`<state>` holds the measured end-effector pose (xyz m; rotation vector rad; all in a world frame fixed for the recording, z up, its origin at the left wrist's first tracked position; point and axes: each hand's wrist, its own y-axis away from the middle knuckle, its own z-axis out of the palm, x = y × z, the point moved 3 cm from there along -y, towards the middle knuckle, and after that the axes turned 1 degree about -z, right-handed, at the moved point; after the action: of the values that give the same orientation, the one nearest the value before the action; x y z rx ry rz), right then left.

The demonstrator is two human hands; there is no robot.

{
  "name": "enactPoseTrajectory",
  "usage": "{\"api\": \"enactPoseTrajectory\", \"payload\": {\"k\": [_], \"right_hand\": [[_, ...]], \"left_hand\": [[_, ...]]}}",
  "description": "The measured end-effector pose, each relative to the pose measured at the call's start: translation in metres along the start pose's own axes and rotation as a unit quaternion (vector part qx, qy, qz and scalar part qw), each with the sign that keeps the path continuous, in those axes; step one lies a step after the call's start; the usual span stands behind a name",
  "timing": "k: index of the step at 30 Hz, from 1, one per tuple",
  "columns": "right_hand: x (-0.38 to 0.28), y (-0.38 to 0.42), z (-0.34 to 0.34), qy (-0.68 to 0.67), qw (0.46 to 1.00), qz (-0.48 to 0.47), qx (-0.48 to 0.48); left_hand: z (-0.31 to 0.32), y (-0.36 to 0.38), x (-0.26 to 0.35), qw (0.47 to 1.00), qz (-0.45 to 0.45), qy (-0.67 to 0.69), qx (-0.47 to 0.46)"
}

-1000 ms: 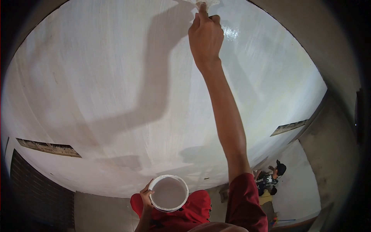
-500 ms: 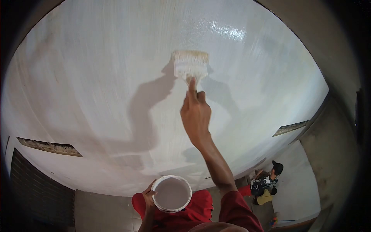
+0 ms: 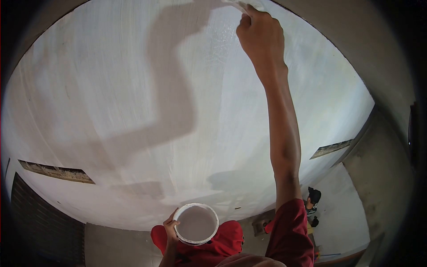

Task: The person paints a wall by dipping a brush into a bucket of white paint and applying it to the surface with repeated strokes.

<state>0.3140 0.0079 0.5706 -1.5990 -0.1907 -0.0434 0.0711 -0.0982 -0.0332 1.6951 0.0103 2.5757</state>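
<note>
Nearest, at 6 o'clock in the head view, a round white bucket [image 3: 216, 225] is noted, held upright above the red trousers [image 3: 231, 231]; whether any weight is borne by the legs cannot be told. The bucket's rim is smeared with pale residue. Inside it, a smooth, pale greyish liquid [image 3: 195, 224] is contained, its surface ringed by the inner wall; the depth cannot be determined.

The bucket is gripped at its 9 o'clock side by the left hand [image 3: 171, 227], with the thumb laid over the rim and the fingers closed against the outside.

Farther out, at 1 o'clock, the right hand [image 3: 263, 33] is raised on an extended arm, the red sleeve [image 3: 291, 233] being seen at 5 o'clock. Its fingers are closed around a whitish brush [image 3: 242, 5], which is cut off by the top edge of the view, so contact of the bristles cannot be confirmed.

Beyond, a streaked white wall [image 3: 111, 89] is observed, marked by a shadow [image 3: 171, 84] at 11 o'clock. It is broken by recessed slots at 3 o'clock [image 3: 331, 149] and between 8 and 9 o'clock [image 3: 56, 172].

Farthest, at 4 o'clock, a second person in a dark cap [image 3: 314, 196] is partly hidden by the sleeve.
</note>
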Motion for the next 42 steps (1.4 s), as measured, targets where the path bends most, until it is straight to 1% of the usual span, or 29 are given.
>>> {"api": "enactPoseTrajectory", "payload": {"k": [4,7,10,11,12,14,17,18,20,22,25,26,28,30,32,34,36,38,39,41,42], "right_hand": [[-0.006,-0.001,0.006,-0.021,0.998,0.059,-0.016],[-0.001,0.005,0.022,0.012,1.000,0.005,0.019],[-0.009,0.049,0.013,0.000,0.997,-0.060,0.046],[-0.015,0.066,0.009,-0.005,0.998,0.004,-0.057],[-0.024,0.086,0.003,-0.008,0.985,0.069,-0.159],[-0.034,0.121,-0.009,-0.075,0.951,0.131,-0.269],[-0.025,0.125,-0.036,-0.137,0.957,0.079,-0.241],[-0.022,0.113,-0.046,-0.137,0.951,0.141,-0.238],[-0.020,0.075,-0.058,-0.093,0.960,0.140,-0.225],[-0.009,0.043,-0.051,-0.062,0.987,0.058,-0.138],[0.004,0.027,-0.018,-0.032,0.993,0.041,-0.108],[0.008,0.042,0.000,0.013,0.996,0.001,-0.088],[-0.011,0.100,0.011,0.177,0.980,-0.069,-0.056],[-0.026,0.156,0.002,0.115,0.973,0.020,-0.200],[-0.039,0.220,-0.007,0.124,0.951,0.023,-0.283],[-0.054,0.293,-0.012,0.051,0.911,0.101,-0.397],[-0.063,0.361,-0.015,0.001,0.869,0.152,-0.471],[-0.065,0.409,-0.020,-0.058,0.826,0.184,-0.530],[-0.065,0.418,-0.022,-0.088,0.802,0.201,-0.556],[-0.049,0.419,-0.014,-0.114,0.804,0.192,-0.551],[-0.039,0.412,-0.010,-0.126,0.804,0.192,-0.548]], "left_hand": [[0.007,0.004,0.009,1.000,0.002,0.002,0.001],[0.005,0.002,0.001,1.000,0.006,0.004,0.003],[0.001,-0.001,-0.005,1.000,0.003,0.003,0.006],[0.001,-0.001,-0.007,1.000,0.001,0.005,0.006],[0.001,-0.001,-0.007,1.000,-0.001,0.007,0.006],[0.001,-0.001,-0.007,1.000,-0.002,0.009,0.002],[0.002,-0.001,-0.006,1.000,0.000,0.009,-0.002],[0.001,-0.001,-0.005,1.000,-0.001,0.010,-0.003],[0.002,0.001,-0.005,1.000,-0.005,0.011,-0.003],[0.002,0.002,-0.004,1.000,-0.006,0.009,-0.002],[0.000,0.002,-0.004,1.000,-0.009,0.002,0.001],[-0.001,0.001,-0.006,1.000,-0.011,0.002,0.004],[-0.004,0.001,-0.009,1.000,-0.015,-0.002,0.007],[-0.008,0.000,-0.014,1.000,-0.018,-0.003,0.013],[-0.011,0.001,-0.019,1.000,-0.026,-0.007,0.014],[-0.014,0.001,-0.025,0.999,-0.037,-0.009,0.013],[-0.017,0.000,-0.030,0.999,-0.050,-0.010,0.010],[-0.020,-0.002,-0.033,0.998,-0.057,-0.010,0.008],[-0.018,-0.003,-0.031,0.999,-0.049,-0.001,0.002],[-0.014,-0.004,-0.026,0.999,-0.034,0.017,-0.012],[-0.011,-0.001,-0.018,0.998,0.032,-0.033,-0.033]]}}
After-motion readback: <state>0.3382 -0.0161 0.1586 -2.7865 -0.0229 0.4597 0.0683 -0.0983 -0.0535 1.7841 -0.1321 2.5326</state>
